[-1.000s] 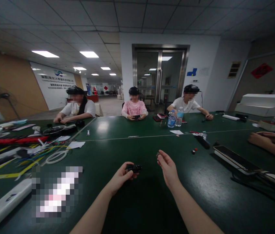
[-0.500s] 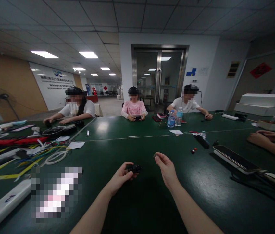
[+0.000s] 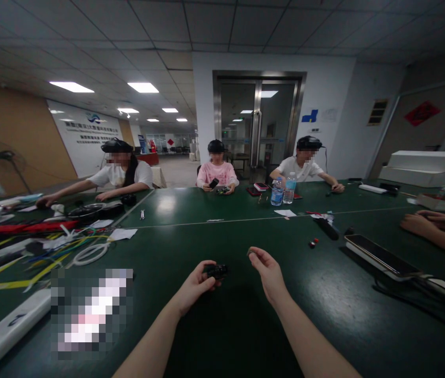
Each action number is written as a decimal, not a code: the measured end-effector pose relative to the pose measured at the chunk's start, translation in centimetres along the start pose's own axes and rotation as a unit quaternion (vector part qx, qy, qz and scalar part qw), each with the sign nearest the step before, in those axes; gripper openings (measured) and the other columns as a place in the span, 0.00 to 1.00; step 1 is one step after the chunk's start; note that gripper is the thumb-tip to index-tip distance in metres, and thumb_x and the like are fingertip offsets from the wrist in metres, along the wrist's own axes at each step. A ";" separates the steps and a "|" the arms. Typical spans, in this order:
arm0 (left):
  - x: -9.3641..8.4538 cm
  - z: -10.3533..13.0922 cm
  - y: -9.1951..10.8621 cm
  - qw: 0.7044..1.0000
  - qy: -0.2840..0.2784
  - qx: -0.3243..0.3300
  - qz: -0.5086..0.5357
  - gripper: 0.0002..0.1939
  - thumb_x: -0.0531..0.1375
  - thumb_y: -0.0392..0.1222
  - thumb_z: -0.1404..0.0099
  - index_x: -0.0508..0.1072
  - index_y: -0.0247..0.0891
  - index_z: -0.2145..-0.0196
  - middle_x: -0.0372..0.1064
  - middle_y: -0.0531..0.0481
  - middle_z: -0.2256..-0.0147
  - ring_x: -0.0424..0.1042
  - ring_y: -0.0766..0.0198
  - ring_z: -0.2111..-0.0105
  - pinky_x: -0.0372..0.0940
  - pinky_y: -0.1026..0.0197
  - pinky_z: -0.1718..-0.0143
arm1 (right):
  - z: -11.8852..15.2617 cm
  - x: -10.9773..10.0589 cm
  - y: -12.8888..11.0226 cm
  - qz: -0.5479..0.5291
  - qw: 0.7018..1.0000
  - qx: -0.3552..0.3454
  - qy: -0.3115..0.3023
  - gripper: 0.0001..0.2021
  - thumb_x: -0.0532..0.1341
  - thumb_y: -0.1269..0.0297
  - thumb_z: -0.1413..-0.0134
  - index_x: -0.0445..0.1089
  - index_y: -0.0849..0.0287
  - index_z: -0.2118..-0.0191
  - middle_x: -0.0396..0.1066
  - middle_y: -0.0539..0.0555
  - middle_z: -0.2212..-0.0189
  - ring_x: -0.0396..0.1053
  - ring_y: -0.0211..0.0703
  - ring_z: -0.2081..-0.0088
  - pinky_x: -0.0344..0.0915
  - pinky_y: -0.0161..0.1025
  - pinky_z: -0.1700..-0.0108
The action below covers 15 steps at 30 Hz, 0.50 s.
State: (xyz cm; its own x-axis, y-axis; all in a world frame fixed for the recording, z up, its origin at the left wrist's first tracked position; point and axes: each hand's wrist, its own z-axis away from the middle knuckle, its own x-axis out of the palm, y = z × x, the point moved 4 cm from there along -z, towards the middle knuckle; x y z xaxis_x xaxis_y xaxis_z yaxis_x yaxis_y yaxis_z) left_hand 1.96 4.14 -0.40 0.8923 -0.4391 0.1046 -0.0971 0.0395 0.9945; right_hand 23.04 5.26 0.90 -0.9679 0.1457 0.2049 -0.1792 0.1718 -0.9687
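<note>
- I have my left hand [image 3: 195,285] with its fingers wrapped around a small black device [image 3: 218,271], above the green table [image 3: 175,247]; its long axis runs roughly left to right, its free end towards my other hand.
- My right hand [image 3: 270,275] pinches a tiny piece [image 3: 251,253] between thumb and forefinger; I cannot tell its long axis.
- From those right fingertips, the device lies to the left and slightly nearer me, with a gap between; the left hand is already on it.
- Off to my right, I see a phone [image 3: 382,255] and, farther, a small red-and-black part [image 3: 313,243].
- Beyond them, two plastic bottles [image 3: 277,195] stand upright; I cannot make out their fill.
- Far right, I see a shallow box [image 3: 438,203], its contents unclear.
</note>
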 end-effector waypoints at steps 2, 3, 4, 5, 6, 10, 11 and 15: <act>0.0 0.0 -0.1 1.000 0.002 0.002 -0.002 0.24 0.60 0.44 0.45 0.58 0.42 0.51 0.68 0.45 0.59 0.69 0.58 0.61 0.59 0.55 0.59 | 0.1 0.1 0.0 0.008 1.000 0.006 -0.009 0.16 0.64 0.58 0.59 0.69 0.54 0.60 0.71 0.51 0.62 0.66 0.45 0.56 0.62 0.44 0.53; -0.1 0.0 -0.1 1.000 0.002 0.002 -0.002 0.24 0.60 0.44 0.45 0.58 0.42 0.51 0.68 0.45 0.59 0.69 0.57 0.61 0.59 0.55 0.59 | 0.2 0.2 0.0 0.015 1.000 0.009 -0.015 0.15 0.63 0.59 0.58 0.69 0.54 0.60 0.71 0.51 0.62 0.66 0.45 0.56 0.62 0.44 0.53; 0.0 0.0 -0.1 1.000 0.001 0.001 -0.003 0.24 0.60 0.44 0.45 0.58 0.42 0.51 0.68 0.45 0.59 0.69 0.57 0.61 0.59 0.55 0.59 | 0.2 0.3 0.0 0.023 0.999 0.011 -0.022 0.15 0.63 0.59 0.58 0.69 0.54 0.61 0.71 0.51 0.62 0.66 0.45 0.56 0.62 0.44 0.53; 0.0 0.0 -0.1 1.000 0.000 0.000 -0.003 0.24 0.60 0.44 0.45 0.58 0.42 0.51 0.68 0.45 0.59 0.69 0.57 0.60 0.59 0.55 0.58 | 0.3 0.4 0.0 0.033 0.999 0.012 -0.031 0.15 0.63 0.60 0.58 0.69 0.54 0.61 0.71 0.51 0.62 0.66 0.45 0.57 0.62 0.44 0.53; 0.0 0.0 0.0 1.000 -0.001 -0.001 -0.005 0.24 0.60 0.44 0.44 0.58 0.42 0.51 0.68 0.45 0.59 0.69 0.57 0.60 0.59 0.55 0.58 | 0.3 0.5 0.1 0.043 0.998 0.011 -0.039 0.14 0.63 0.60 0.57 0.69 0.54 0.61 0.70 0.51 0.62 0.67 0.45 0.57 0.62 0.44 0.54; 0.2 0.0 0.3 1.000 -0.006 0.004 -0.005 0.23 0.59 0.44 0.44 0.58 0.42 0.52 0.68 0.45 0.59 0.69 0.58 0.60 0.59 0.55 0.59 | 0.6 1.4 0.3 0.098 0.992 0.001 -0.083 0.13 0.62 0.61 0.56 0.68 0.55 0.61 0.70 0.51 0.62 0.67 0.44 0.59 0.62 0.44 0.55; 0.2 0.0 0.4 1.000 -0.006 0.004 -0.004 0.23 0.59 0.44 0.44 0.58 0.42 0.52 0.68 0.45 0.59 0.69 0.58 0.61 0.59 0.56 0.59 | 0.7 1.7 0.3 0.117 0.988 -0.003 -0.097 0.13 0.61 0.61 0.55 0.68 0.55 0.61 0.70 0.51 0.63 0.67 0.44 0.60 0.62 0.45 0.55; 0.3 -0.1 0.3 1.000 -0.006 0.001 -0.010 0.22 0.60 0.43 0.44 0.58 0.41 0.53 0.68 0.47 0.61 0.68 0.59 0.62 0.59 0.57 0.61 | 1.8 3.4 -0.2 0.213 0.966 -0.039 -0.142 0.11 0.60 0.61 0.53 0.68 0.53 0.61 0.70 0.51 0.63 0.66 0.45 0.59 0.59 0.47 0.53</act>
State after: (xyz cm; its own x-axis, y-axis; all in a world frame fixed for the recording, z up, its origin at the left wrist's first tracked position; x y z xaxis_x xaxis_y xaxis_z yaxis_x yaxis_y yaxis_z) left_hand 2.26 4.05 -0.05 0.8888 -0.4506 0.0839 -0.0796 0.0285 0.9964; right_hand 19.50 3.98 1.53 -0.9623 -0.0526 -0.2670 0.2485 0.2302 -0.9409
